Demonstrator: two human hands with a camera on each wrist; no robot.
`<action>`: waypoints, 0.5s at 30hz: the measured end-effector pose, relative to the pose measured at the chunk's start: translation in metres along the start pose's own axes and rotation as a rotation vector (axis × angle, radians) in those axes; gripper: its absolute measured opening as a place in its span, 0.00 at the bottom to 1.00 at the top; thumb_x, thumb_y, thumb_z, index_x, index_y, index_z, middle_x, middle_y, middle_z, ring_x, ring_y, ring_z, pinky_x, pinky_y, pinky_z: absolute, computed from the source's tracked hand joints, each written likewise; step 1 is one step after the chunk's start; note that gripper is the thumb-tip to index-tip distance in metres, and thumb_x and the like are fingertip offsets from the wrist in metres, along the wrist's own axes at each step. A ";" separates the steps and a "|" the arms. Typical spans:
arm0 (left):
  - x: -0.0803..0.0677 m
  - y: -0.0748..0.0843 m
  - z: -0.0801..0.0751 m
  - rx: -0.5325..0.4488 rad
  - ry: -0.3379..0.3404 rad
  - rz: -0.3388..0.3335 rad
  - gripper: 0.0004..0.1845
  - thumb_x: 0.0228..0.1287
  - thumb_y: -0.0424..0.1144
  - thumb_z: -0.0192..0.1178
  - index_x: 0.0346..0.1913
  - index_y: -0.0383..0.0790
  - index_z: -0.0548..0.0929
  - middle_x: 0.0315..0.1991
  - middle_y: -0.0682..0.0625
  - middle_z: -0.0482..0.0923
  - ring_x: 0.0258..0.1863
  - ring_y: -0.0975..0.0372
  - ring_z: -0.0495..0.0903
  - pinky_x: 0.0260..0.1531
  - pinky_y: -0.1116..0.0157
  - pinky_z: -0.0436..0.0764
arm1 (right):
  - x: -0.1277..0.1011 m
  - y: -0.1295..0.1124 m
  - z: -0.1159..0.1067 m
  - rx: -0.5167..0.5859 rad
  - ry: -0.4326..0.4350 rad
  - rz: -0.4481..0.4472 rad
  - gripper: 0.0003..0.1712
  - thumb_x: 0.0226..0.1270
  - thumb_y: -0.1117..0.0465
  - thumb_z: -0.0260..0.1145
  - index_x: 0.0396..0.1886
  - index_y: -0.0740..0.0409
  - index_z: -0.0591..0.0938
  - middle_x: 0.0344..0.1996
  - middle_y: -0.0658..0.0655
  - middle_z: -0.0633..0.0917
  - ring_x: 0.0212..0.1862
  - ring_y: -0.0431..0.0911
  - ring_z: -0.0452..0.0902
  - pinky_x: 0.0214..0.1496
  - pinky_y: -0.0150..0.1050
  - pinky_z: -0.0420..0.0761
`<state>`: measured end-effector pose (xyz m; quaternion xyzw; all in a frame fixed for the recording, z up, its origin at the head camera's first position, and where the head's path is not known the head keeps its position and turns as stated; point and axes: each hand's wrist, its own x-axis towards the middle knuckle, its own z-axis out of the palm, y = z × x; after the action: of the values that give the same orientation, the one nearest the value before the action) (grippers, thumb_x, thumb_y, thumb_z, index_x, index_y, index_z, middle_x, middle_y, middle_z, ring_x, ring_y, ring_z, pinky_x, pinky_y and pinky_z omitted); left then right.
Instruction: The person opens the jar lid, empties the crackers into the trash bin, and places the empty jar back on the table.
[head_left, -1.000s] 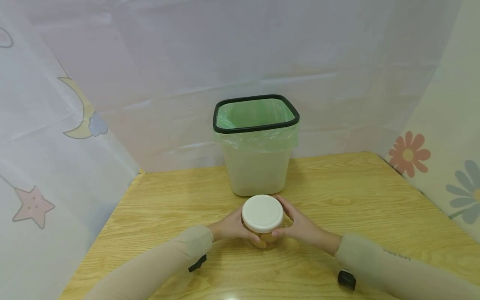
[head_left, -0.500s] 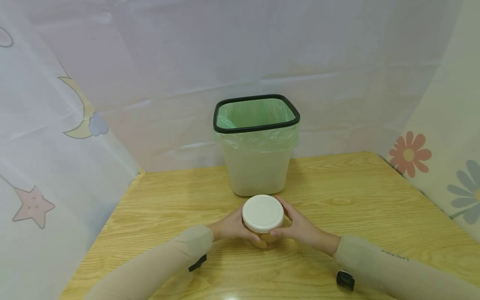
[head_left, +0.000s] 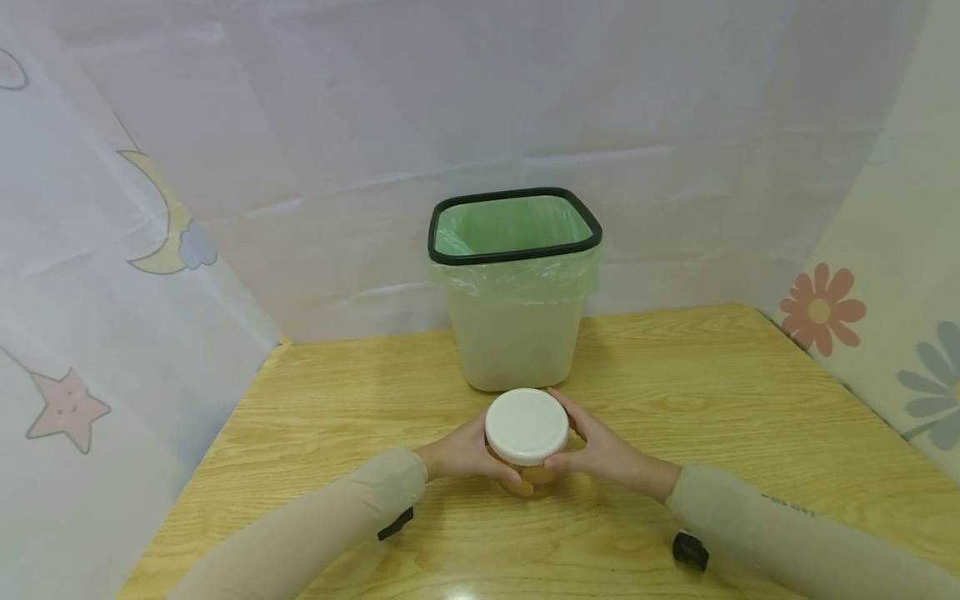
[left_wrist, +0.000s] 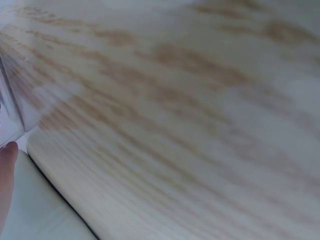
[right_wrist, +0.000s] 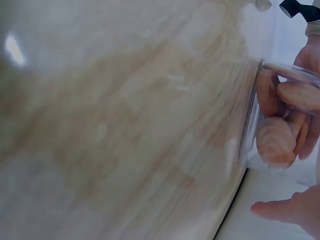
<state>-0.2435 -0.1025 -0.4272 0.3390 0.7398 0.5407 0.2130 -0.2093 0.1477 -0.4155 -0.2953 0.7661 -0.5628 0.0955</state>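
A clear jar [right_wrist: 255,125] with a white ribbed-edge lid [head_left: 527,427] stands upright on the wooden table. Inside it, round brown cookies [right_wrist: 277,142] show through the wall in the right wrist view. My left hand [head_left: 467,452] holds the jar's left side, thumb across the front. From the right, my right hand [head_left: 600,452] grips it just under the lid, thumb at the front and a finger reaching round the back. The left wrist view catches only a fingertip [left_wrist: 8,155] and a bit of the jar's clear wall [left_wrist: 12,125] at its left edge.
Behind the jar stands a pale bin [head_left: 517,342] with a black rim [head_left: 517,256] and a green liner bag [head_left: 517,227]. The wooden table [head_left: 352,392] ends at a printed cloth backdrop [head_left: 337,167] at the back and sides.
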 end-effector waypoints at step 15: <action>0.001 0.001 0.000 0.001 -0.018 0.030 0.54 0.47 0.33 0.78 0.73 0.52 0.54 0.67 0.56 0.63 0.66 0.64 0.63 0.67 0.59 0.58 | 0.006 0.004 -0.009 0.052 -0.083 -0.008 0.60 0.60 0.54 0.74 0.74 0.74 0.43 0.72 0.75 0.52 0.72 0.69 0.44 0.65 0.72 0.45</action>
<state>-0.2442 -0.1019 -0.4266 0.3549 0.7330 0.5404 0.2116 -0.2201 0.1523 -0.4153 -0.3188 0.7454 -0.5701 0.1329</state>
